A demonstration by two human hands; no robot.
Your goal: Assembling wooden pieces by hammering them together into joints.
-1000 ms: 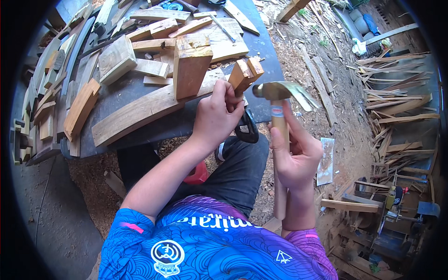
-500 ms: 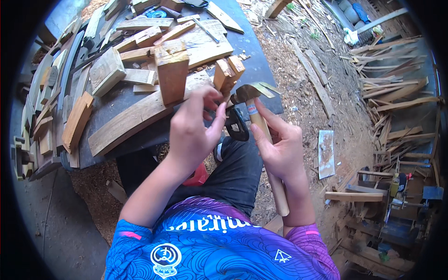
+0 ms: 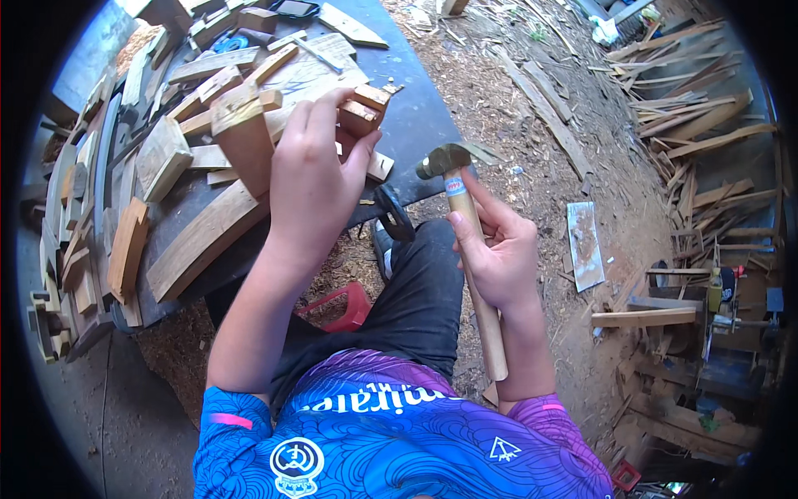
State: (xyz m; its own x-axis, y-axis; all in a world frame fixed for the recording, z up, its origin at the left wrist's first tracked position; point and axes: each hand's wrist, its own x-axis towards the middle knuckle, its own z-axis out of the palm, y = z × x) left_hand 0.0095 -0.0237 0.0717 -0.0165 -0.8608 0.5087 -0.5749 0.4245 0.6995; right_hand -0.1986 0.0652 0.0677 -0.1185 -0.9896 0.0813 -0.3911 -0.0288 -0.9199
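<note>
Head view shows the left hand [image 3: 312, 179] pinching a small wooden block [image 3: 363, 112] above the dark table [image 3: 416, 125], ahead and left of the hammer [image 3: 465, 241]. Clenched on the upright handle (head uppermost), the right hand [image 3: 499, 258] sits nearer the body. Fingers hide the block's underside.

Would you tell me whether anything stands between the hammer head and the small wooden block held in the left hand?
Nothing visible does: open air separates the hammer from the small wooden block pinched by the left hand.

Blue-purple patterned jersey [image 3: 391, 432], short sleeves, dark trousers [image 3: 416, 291]
</note>
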